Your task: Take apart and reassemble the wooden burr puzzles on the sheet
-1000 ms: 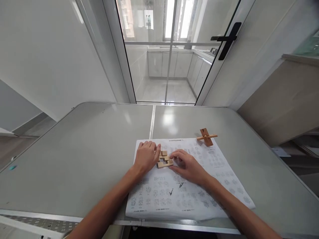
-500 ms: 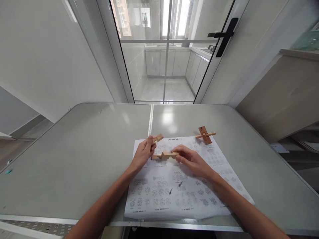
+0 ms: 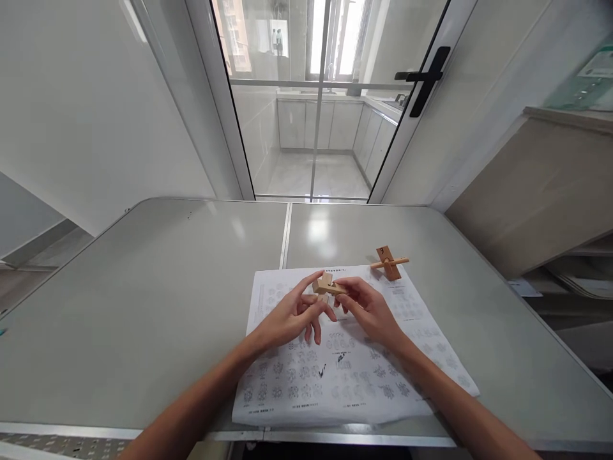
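Several blocks are over the sheet, near its far edge, pinched between the thumb and fingers of the right hand. The left hand, also over the sheet, spreads its fingers about the blocks; I cannot tell whether they grip. At the sheet's far right corner stands a wooden cross.

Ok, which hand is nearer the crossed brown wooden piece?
Right. The right hand is on the wearer's side and slightly left of the crossed piece; the left hand is farther left.
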Available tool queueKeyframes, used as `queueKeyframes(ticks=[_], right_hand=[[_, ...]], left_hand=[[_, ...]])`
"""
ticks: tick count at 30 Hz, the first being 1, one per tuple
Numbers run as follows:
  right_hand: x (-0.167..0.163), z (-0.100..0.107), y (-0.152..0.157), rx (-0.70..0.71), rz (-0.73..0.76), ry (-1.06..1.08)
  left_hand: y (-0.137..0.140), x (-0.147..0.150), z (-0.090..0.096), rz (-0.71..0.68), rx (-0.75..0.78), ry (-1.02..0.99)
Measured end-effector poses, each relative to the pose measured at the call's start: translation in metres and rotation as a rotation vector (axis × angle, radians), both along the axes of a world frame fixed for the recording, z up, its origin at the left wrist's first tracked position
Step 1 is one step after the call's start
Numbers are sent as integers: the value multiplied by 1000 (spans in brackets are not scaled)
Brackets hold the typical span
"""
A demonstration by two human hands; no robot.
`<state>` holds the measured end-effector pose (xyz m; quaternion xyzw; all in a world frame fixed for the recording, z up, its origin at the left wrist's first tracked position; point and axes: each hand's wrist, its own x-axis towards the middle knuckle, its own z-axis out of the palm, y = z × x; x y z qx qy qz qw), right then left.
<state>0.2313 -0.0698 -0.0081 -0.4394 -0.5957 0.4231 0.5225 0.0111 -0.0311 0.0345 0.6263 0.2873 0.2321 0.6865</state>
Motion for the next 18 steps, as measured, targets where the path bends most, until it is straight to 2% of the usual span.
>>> queueKeyframes(ticks=[9,18], right_hand=[[-6,7,-6,345,-133,-280],[-2,4,-8,457,-183,-424]], left_hand=[[1,0,-5,-5,15,-11],[1,1,-8,44,64,-32]])
